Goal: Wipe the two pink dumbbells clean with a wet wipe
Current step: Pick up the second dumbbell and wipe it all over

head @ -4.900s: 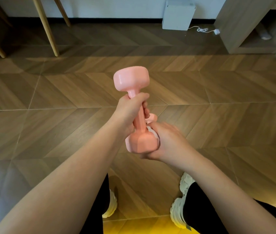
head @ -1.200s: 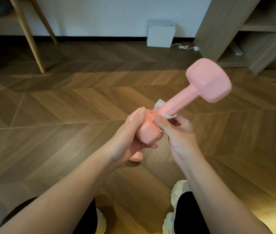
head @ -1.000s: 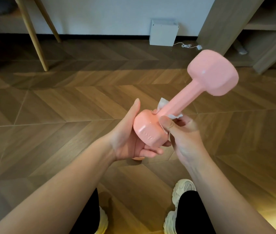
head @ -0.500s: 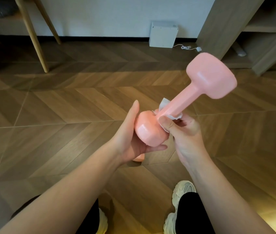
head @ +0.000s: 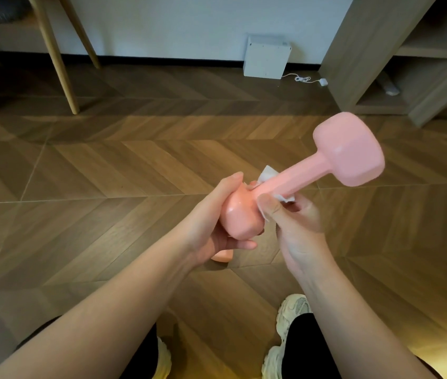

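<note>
Your pink dumbbell (head: 298,184) hangs in the air between your hands, tilted, its far head up and beyond your right fingertips. Your left hand (head: 211,228) cups the near head, fingers curled under it and thumb laid along its side. Your right hand (head: 293,222) pinches the wet wipe (head: 268,172) around the handle, thumb on top; the fingers beneath are mostly hidden. The free head is heavy and unsupported, so a wet handle could slide through that light pinch and drop onto your shoe (head: 293,310). Below your left palm a second dumbbell (head: 222,255) peeks out on the floor (head: 107,173); it may be struck.
</note>
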Motion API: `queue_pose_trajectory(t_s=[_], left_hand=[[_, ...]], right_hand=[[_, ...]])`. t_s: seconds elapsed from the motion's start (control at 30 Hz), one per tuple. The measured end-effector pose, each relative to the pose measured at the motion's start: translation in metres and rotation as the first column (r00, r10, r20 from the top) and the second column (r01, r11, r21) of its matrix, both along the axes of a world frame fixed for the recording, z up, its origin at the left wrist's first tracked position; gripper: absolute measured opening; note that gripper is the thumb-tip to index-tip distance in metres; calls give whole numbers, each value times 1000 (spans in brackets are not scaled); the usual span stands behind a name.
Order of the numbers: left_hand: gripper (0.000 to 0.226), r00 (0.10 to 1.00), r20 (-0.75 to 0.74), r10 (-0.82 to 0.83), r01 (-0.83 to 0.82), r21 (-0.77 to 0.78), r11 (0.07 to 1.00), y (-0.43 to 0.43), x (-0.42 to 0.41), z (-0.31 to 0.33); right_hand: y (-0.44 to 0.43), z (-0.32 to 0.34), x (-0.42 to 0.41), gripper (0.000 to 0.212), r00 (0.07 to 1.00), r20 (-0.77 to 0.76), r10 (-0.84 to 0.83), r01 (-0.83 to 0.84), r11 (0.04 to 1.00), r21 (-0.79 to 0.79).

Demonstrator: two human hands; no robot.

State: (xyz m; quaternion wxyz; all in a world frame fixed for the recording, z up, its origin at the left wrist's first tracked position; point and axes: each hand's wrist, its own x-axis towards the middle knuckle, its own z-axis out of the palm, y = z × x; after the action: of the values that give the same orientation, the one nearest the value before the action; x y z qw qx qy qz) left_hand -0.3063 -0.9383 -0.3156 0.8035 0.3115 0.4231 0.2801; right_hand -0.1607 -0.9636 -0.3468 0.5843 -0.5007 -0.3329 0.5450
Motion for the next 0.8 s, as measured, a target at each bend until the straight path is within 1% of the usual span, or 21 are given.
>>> queue_pose_trajectory(t_s=[0.03,0.1,0.13,0.17,0.23,0.27,0.33,0.37,0.4,0.43,0.47,0.53,0.57,0.63,0.7,0.77,0.8], left_hand=[[49,999,-34,16,-16,13,1000,2,-2,-3],[72,995,-88,40,-38,21,999,5,-4,-7],[80,995,-93,41,-41,6,999,6,-5,-10],[84,995,-94,39,-40,-7,999,6,-6,-11],[81,995,-96,14,-16,-18,1000,5,-7,-16],[75,995,-103,3,-5,-12,1000,4,-6,-19],[65,994,-109,-2,5,21,1000,4,-4,-24],[67,994,-111,9,-4,47,999,4,-1,-25],[72,993,-113,29,-19,92,996,4,1,-27],[77,991,-122,54,-34,157,987,3,4,-27],[79,988,-131,83,-51,234,971,2,6,-27],[69,972,-166,165,-92,379,921,1,8,-26],[63,959,-187,214,-112,446,888,0,8,-26],[61,940,-224,258,-104,532,840,-1,9,-29],[56,944,-219,247,-107,506,856,-3,10,-31],[48,951,-211,225,-122,413,903,-3,13,-35],[50,955,-212,209,-120,367,923,-2,13,-36]], right_hand=[[1,3,3,24,999,-43,-12,13,1000,19],[5,8,10,41,990,-131,-58,65,997,45],[6,10,13,46,981,-176,-88,98,994,54],[6,10,16,46,969,-225,-106,123,990,63],[6,10,18,46,941,-318,-118,143,988,57],[5,10,18,53,927,-356,-120,143,989,39],[6,11,18,83,901,-411,-137,152,988,4],[6,13,18,96,886,-435,-159,168,986,-19],[6,15,18,103,871,-456,-184,186,982,-42],[6,17,18,102,859,-469,-204,200,978,-60],[6,19,19,93,849,-482,-219,208,975,-77],[4,21,20,74,833,-492,-254,223,967,-121],[4,20,21,71,829,-492,-267,224,964,-145],[4,20,21,69,823,-486,-294,228,955,-191],[5,21,20,70,829,-471,-303,229,951,-208],[5,20,21,72,846,-442,-299,230,951,-204],[4,20,22,72,855,-430,-289,222,954,-200]])
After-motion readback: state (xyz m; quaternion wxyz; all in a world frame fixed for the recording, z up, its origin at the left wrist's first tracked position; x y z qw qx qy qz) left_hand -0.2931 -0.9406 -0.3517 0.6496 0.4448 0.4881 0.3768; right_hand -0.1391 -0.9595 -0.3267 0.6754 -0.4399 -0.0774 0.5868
